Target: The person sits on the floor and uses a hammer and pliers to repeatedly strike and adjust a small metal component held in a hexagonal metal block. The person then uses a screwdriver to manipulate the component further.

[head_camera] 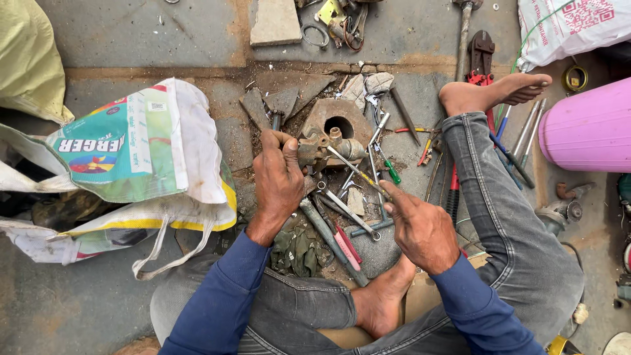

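Rusty metal sits at the middle of the floor: a brass valve body (322,148) lies just near of a block (338,118) with a round hole. The left hand (278,181) clamps the valve's left side, fingers curled and pressed together over it. The right hand (420,227) pinches a screwdriver (355,169) between thumb and forefinger, its other fingers folded in. The tip seems to reach the valve, though I cannot tell whether it sits in a slot.

Risk, as I judge it: the screwdriver runs towards the left hand. If the tip skids off the worn, dirty fitting under a push, it could jab those fingers. The valve is held only by hand on uneven rubble, so it may twist or roll when force comes on, and that would throw the tip off.

Spanners (345,210) and a pipe (332,240) lie loose just near of the valve, between the hands. A sudden slip could drive the right hand's knuckles into them. The bare foot (381,306) rests close under the right hand, so a dropped tool could land on it. The other foot (493,92) lies far right beside red bolt cutters (481,56). A printed sack (141,148) lies left, well apart.
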